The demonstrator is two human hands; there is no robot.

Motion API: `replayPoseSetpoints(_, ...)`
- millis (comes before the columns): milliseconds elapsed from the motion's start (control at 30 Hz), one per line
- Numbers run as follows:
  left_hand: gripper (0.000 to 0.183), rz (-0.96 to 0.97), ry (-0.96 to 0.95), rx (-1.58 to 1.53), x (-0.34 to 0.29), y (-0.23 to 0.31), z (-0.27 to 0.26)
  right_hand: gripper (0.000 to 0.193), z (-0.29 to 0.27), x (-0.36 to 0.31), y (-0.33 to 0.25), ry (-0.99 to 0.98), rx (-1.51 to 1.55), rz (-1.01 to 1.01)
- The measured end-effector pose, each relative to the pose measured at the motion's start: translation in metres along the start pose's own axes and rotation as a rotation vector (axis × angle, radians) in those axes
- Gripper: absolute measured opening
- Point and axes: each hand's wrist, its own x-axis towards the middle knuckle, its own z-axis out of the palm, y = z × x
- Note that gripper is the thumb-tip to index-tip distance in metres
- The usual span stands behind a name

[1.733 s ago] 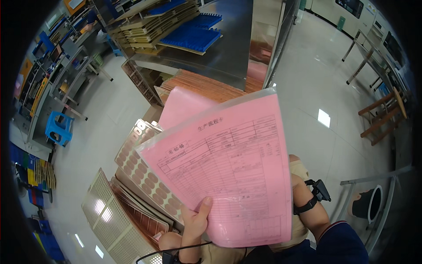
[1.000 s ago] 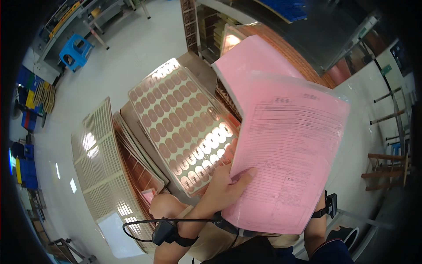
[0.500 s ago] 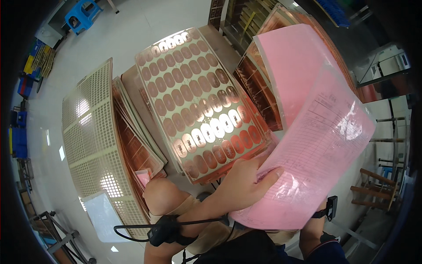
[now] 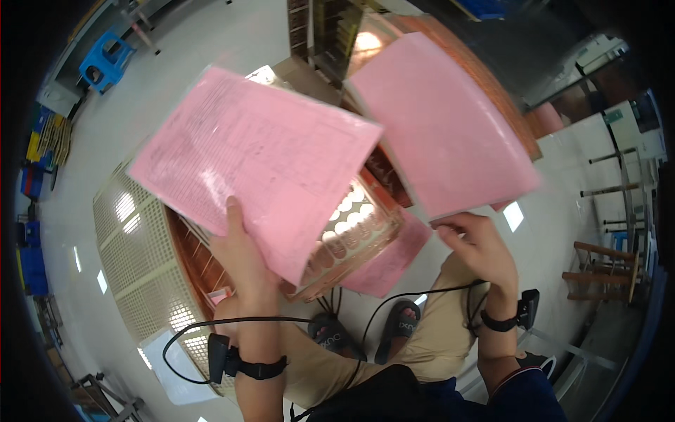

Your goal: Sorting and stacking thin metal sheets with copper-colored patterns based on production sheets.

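My left hand [image 4: 246, 257] is closed on the near edge of a pink printed form in a clear sleeve [image 4: 253, 155], with the thumb on top. That form is held over a stack of copper-patterned panels [image 4: 351, 228] and covers most of it. At the right, my right hand [image 4: 481, 246] pinches the near corner of a second pink sheet [image 4: 443, 133], which also looks sleeved. This sheet lies over another stack of copper panels [image 4: 485, 77]. A further pink sheet [image 4: 394, 260] sticks out beneath the near side of the middle stack.
Left of my legs leans a pale perforated panel [image 4: 133, 239] with other panels behind it, and a bluish-white sheet [image 4: 176, 369] near its lower end. A blue stool [image 4: 105, 62] stands far left, a wooden stool [image 4: 605, 274] at the right. Cables run from both wrists.
The printed form has swung from the right to the left, over the middle stack, in my left hand. My right hand has come out from behind it to the other pink sheet's corner.
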Motion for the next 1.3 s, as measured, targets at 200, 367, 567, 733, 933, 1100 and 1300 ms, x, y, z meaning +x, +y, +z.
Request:
replayPoseSetpoints(200, 0.048, -0.067, -0.173, 0.191, 0.004, -0.023, -0.001, 0.03, 0.014, 0.016, 0.049, -0.195, -0.209, -0.109)
replayPoseSetpoints(367, 0.043, 0.0, -0.184, 0.56, 0.004, -0.046, -0.011, 0.031, 0.023, 0.031, 0.082, -0.18, -0.082, -0.06)
replayPoseSetpoints(567, 0.066, 0.234, -0.008, 1.172, -0.028, -0.05, -0.025, 0.026, 0.051, 0.042, 0.097, -0.005, 0.003, -0.115)
replayPoseSetpoints(733, 0.081, 0.323, 0.3, 1.305, -0.03, -0.108, -0.048, 0.036, 0.076, 0.051, 0.104, 0.03, -0.036, -0.193)
replayPoseSetpoints(933, 0.069, -0.014, 0.137, 0.845, -0.021, -0.117, -0.065, 0.045, 0.097, 0.062, 0.123, 0.061, -0.077, -0.278)
replayPoseSetpoints(1100, 0.041, -0.215, 0.154, 0.514, -0.013, -0.119, -0.077, 0.037, 0.082, 0.067, 0.103, -0.064, 0.167, 0.025)
replayPoseSetpoints(1300, 0.034, -0.155, 0.142, 0.414, -0.032, -0.12, -0.056, 0.038, 0.081, 0.062, 0.098, -0.034, -0.023, -0.098)
